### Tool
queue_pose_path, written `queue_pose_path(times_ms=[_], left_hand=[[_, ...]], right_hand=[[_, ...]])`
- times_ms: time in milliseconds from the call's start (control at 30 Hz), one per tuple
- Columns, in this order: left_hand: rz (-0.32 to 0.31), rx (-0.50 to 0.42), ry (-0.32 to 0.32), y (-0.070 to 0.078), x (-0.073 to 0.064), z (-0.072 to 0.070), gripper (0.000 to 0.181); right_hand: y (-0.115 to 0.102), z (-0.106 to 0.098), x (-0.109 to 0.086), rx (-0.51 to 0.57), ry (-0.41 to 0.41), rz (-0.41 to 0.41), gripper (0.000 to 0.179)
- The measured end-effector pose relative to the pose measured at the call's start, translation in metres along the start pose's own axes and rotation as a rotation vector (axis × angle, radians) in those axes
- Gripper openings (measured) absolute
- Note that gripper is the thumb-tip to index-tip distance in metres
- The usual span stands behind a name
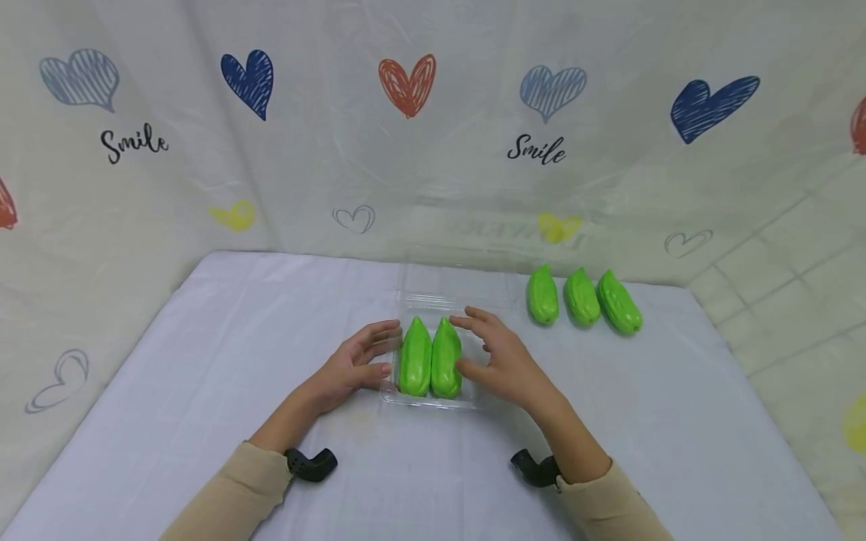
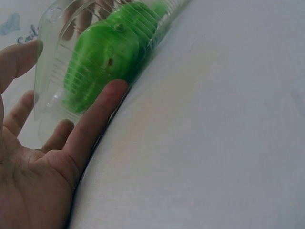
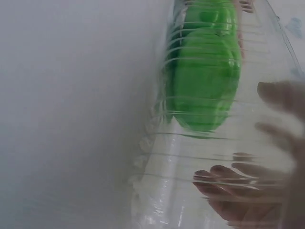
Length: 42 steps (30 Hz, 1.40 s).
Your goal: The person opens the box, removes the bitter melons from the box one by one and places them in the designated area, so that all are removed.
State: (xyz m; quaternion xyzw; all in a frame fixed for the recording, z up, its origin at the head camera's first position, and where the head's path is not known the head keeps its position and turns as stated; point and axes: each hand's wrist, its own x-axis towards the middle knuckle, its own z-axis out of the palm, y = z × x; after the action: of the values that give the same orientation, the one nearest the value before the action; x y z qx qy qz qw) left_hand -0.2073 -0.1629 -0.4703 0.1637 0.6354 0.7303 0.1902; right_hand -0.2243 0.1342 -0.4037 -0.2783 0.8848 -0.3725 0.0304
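Observation:
A clear plastic clamshell box (image 1: 433,403) stands on the cloth with its lid (image 1: 467,282) folded back behind it. Two glossy green plastic-looking vegetables (image 1: 415,359), long and lobed with pointed tops, lie side by side in its left part. My left hand (image 1: 345,376) is at the box's left wall, fingers extended along it; in the left wrist view its index finger (image 2: 102,102) lies by the lower edge. My right hand (image 1: 504,364) is over the box's right part, fingers spread and loosely bent, fingertips near the right vegetable. The right wrist view shows those fingers (image 3: 233,188) through the ribbed plastic.
Three similar green vegetables (image 1: 582,298) lie in a row to the right of the lid. A white cloth (image 1: 257,330) covers the table, and a curtain (image 1: 304,165) printed with hearts hangs behind it.

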Motion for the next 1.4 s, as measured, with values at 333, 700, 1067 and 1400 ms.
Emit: queue_pose_path(times_ms=[333,700,1067,1400], left_hand=[[-0.007,-0.001,-0.001,0.001,-0.001,0.002,0.071],[-0.004,0.005,0.001,0.0,-0.001,0.002,0.071],[-0.007,0.018,0.003,0.0,-0.001,0.002,0.071],[-0.007,0.028,-0.001,0.002,0.0,0.002,0.071]], right_hand=[[-0.001,0.01,-0.001,-0.009,-0.027,0.009,0.059],[-0.004,0.016,-0.002,-0.04,-0.061,0.012,0.058],[-0.005,0.017,-0.003,-0.037,-0.122,0.01,0.059],[-0.003,0.018,-0.002,-0.04,-0.133,0.003,0.057]])
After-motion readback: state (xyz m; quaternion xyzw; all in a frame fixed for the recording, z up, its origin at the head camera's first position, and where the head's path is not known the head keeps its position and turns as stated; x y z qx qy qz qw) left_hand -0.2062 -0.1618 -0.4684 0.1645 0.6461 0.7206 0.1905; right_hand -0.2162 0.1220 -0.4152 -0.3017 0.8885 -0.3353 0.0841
